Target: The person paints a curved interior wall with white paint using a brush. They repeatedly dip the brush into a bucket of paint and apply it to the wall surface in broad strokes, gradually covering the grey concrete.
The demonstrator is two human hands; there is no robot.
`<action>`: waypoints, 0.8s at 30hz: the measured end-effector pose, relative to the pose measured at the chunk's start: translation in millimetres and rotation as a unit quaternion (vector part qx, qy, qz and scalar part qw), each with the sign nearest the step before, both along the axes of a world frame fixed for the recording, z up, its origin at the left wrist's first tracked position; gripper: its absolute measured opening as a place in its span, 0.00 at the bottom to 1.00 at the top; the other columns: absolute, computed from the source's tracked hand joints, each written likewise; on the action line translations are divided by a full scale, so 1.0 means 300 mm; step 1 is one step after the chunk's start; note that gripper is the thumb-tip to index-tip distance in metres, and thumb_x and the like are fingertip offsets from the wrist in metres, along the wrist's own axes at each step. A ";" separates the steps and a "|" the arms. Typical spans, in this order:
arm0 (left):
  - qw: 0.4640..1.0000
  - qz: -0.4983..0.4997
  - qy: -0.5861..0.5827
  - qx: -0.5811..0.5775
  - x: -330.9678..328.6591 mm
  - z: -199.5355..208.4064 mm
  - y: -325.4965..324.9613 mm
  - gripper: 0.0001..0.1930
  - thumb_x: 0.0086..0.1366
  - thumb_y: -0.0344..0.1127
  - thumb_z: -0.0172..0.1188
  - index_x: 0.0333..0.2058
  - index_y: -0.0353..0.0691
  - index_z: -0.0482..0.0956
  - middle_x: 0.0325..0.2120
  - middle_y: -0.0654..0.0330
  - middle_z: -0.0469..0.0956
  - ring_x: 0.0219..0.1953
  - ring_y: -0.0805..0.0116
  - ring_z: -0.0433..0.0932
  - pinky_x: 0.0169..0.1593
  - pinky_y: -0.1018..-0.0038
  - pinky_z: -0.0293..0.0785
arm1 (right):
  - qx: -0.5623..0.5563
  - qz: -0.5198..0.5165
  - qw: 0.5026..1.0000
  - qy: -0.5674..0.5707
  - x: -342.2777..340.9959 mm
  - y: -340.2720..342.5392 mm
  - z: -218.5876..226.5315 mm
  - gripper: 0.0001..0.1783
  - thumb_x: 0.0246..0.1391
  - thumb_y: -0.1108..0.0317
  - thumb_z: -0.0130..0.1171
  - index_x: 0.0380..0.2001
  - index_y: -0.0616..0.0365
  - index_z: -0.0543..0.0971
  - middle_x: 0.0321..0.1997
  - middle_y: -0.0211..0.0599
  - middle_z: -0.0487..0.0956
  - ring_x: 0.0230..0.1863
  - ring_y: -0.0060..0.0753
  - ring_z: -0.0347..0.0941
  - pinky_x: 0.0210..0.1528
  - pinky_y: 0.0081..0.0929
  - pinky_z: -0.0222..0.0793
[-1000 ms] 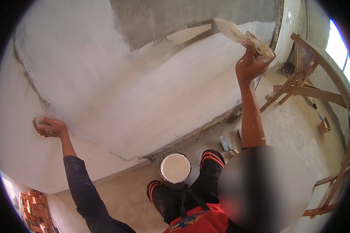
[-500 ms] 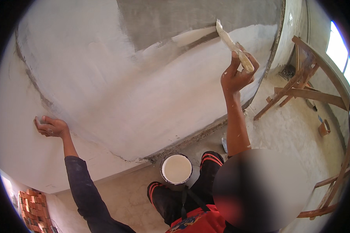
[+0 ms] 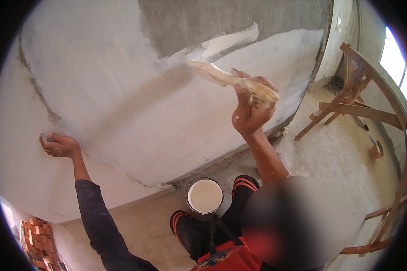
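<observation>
My right hand (image 3: pixel 253 108) is closed round the pale handle of a paintbrush (image 3: pixel 212 73). White paint coats its bristle end, which points left in front of the wall, and dried paint covers the handle. Behind it, a fresh thick white stroke crosses the grey, uncoated part of the wall (image 3: pixel 190 22); the surface below and to the left is white. Far to the left, my left hand (image 3: pixel 61 147) is at the adjoining white wall face, fingers loosely curled and thumb apart, with nothing visible in it. A bucket of white paint (image 3: pixel 205 196) stands on the floor by my knees.
Wooden trestles (image 3: pixel 366 113) stand along the right side. A small brown container (image 3: pixel 376 150) sits on the floor near them. Stacked red bricks (image 3: pixel 38 244) lie at the lower left. A rough ledge (image 3: pixel 203 169) runs along the wall's foot.
My right hand has moved left and down with the paintbrush, whose tip has left the end of the fresh stroke and swung leftward. My left hand stays in place.
</observation>
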State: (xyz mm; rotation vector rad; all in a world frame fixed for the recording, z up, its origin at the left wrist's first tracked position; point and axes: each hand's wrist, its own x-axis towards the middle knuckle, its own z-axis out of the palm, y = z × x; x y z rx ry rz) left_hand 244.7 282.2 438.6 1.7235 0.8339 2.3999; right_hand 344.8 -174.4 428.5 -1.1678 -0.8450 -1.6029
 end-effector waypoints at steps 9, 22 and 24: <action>1.000 -0.009 0.002 0.003 0.001 0.008 -0.028 0.23 0.67 0.47 0.38 0.53 0.37 0.63 0.55 0.51 0.62 0.59 0.54 0.56 0.59 0.56 0.49 | -0.009 -0.073 0.997 0.036 0.081 -0.106 0.038 0.13 0.52 0.73 0.58 0.39 0.67 0.69 0.32 0.45 0.80 0.33 0.33 0.80 0.34 0.23 0.73; 1.000 0.002 0.012 -0.008 0.001 0.008 -0.031 0.23 0.67 0.49 0.39 0.53 0.38 0.63 0.55 0.53 0.62 0.59 0.55 0.56 0.59 0.57 0.49 | 0.133 -0.243 0.961 0.015 0.243 -0.343 0.162 0.17 0.50 0.64 0.64 0.37 0.63 0.70 0.30 0.39 0.81 0.31 0.30 0.80 0.31 0.23 0.76; 1.000 0.003 0.009 -0.012 -0.001 0.012 -0.032 0.24 0.67 0.49 0.39 0.53 0.39 0.63 0.55 0.53 0.61 0.59 0.55 0.56 0.59 0.57 0.49 | 0.139 -0.245 0.959 0.040 0.243 -0.330 0.159 0.18 0.50 0.62 0.64 0.37 0.61 0.70 0.29 0.38 0.81 0.31 0.30 0.80 0.30 0.23 0.76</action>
